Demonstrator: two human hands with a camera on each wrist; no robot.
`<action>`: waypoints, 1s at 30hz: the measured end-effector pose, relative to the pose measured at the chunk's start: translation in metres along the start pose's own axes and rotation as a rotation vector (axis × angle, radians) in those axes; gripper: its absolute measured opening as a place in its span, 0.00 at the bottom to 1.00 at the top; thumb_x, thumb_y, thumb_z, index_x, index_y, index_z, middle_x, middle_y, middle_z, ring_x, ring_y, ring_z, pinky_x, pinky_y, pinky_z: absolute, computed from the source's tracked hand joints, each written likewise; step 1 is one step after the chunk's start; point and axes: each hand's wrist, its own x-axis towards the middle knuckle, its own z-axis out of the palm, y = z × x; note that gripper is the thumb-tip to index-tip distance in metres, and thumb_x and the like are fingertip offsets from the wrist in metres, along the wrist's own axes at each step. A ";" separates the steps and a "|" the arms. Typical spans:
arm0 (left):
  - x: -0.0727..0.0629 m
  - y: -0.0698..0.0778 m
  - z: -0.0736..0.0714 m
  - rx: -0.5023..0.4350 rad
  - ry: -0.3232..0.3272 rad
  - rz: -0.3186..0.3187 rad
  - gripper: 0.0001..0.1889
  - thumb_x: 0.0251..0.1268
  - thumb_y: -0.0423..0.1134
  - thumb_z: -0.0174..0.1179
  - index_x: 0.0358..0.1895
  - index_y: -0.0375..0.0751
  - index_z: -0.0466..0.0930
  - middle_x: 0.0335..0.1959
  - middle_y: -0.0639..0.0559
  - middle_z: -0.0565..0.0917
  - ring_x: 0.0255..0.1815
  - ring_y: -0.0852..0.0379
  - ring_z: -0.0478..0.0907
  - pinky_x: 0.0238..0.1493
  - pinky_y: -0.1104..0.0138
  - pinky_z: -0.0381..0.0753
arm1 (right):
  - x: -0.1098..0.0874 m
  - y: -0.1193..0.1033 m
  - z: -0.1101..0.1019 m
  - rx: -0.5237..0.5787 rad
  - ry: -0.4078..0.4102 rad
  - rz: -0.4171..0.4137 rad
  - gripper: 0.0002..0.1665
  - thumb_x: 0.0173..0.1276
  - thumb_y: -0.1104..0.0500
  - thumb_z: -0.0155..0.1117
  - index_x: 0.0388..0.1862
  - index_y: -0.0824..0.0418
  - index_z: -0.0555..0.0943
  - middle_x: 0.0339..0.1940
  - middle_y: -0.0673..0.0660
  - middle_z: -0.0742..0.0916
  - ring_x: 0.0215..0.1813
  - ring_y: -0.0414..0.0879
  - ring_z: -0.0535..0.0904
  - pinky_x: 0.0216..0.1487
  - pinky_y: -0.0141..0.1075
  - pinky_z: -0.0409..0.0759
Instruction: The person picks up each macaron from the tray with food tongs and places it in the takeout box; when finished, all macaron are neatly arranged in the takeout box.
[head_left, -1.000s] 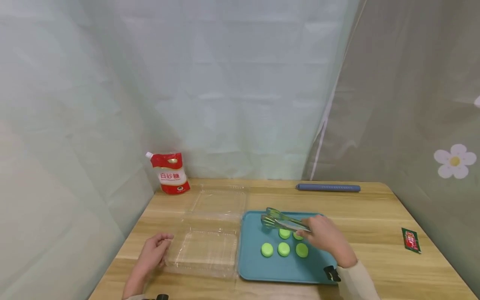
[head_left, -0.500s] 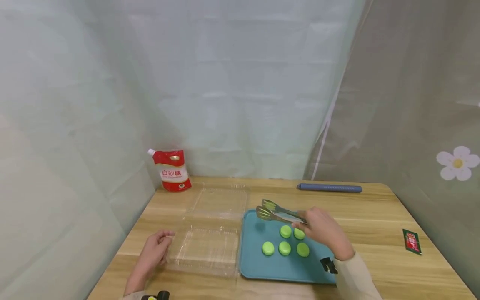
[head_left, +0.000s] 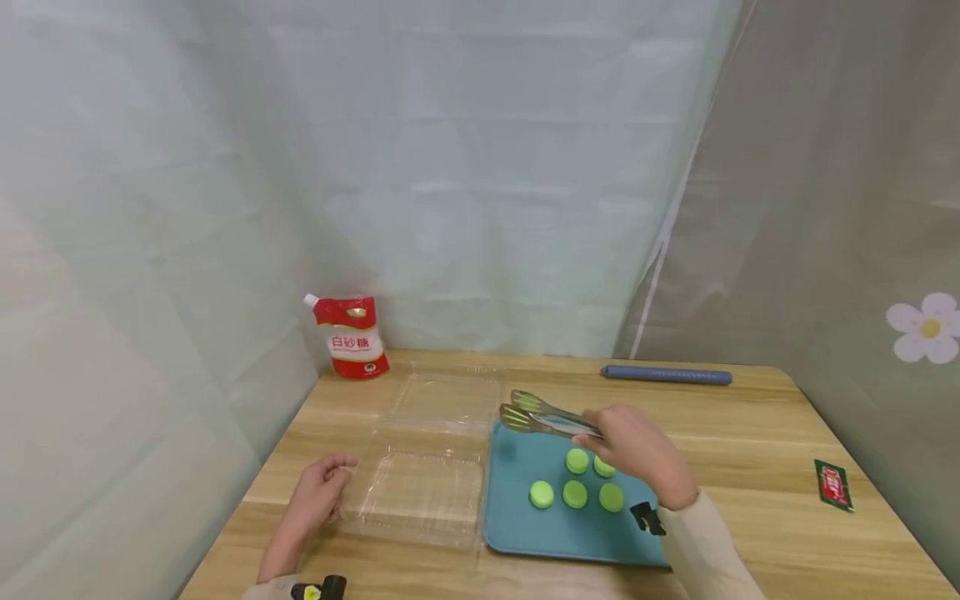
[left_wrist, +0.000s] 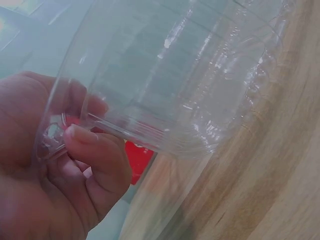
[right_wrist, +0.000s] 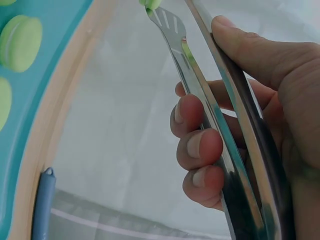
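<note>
My right hand (head_left: 636,450) grips metal serving tongs (head_left: 551,422) above the back left part of the blue tray (head_left: 547,543). At the tips of the tongs (right_wrist: 215,115) in the right wrist view, a green macaron (right_wrist: 151,3) shows, mostly cut off by the frame edge. Several green macarons (head_left: 575,494) lie on the tray. With thumb and fingers, my left hand (head_left: 315,498) pinches the left edge of a clear plastic clamshell box (head_left: 423,496). Its lid (head_left: 448,398) lies folded back behind it. Up close, the left wrist view shows the box wall (left_wrist: 150,75) between the fingers.
A red and white sugar pouch (head_left: 351,337) stands at the back left. Along the back edge lies a blue stick (head_left: 666,375). A small green and red packet (head_left: 833,485) is at the right. Fabric curtains (head_left: 480,183) enclose the wooden table (head_left: 750,467).
My right hand has carried the tongs left and a little upward, toward the tray's back left corner. My left hand still holds the box. The head view has shifted slightly.
</note>
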 end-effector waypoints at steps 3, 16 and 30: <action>0.000 0.001 0.000 0.002 0.001 0.001 0.18 0.70 0.25 0.45 0.60 0.21 0.71 0.21 0.52 0.67 0.13 0.63 0.60 0.14 0.72 0.62 | 0.004 -0.004 0.001 -0.008 0.017 -0.019 0.14 0.65 0.52 0.73 0.27 0.54 0.77 0.13 0.42 0.67 0.16 0.34 0.60 0.21 0.32 0.61; -0.001 0.006 0.002 0.025 0.016 0.017 0.19 0.70 0.26 0.45 0.61 0.22 0.71 0.20 0.53 0.66 0.11 0.63 0.60 0.13 0.72 0.63 | 0.027 -0.023 0.006 -0.001 0.012 -0.084 0.12 0.66 0.51 0.71 0.31 0.56 0.80 0.14 0.42 0.69 0.17 0.34 0.62 0.22 0.31 0.64; -0.003 0.005 0.002 0.003 0.015 0.003 0.21 0.70 0.26 0.44 0.63 0.23 0.71 0.17 0.54 0.65 0.11 0.62 0.59 0.12 0.72 0.62 | 0.046 -0.047 0.018 0.066 -0.014 -0.150 0.12 0.69 0.49 0.68 0.32 0.54 0.79 0.13 0.41 0.66 0.16 0.33 0.60 0.21 0.31 0.61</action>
